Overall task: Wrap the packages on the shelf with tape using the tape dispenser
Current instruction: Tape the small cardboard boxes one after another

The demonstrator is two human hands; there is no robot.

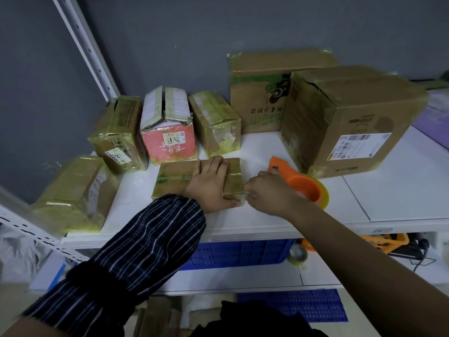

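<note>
Tape already shone yellowish on most packages (119, 132) along the far side of the white shelf (364, 198), so I judged the job well along. The flat package (175, 178) lay near the front, only partly banded. The left hand (211, 183) pressed it down, fingers straight and together. The right hand (267, 190) curled at its near right corner, just beside the orange tape dispenser (306, 186); what it gripped I couldn't tell. Behind stood a grey wall (218, 25), and below sat a blue crate (238, 254).
</note>
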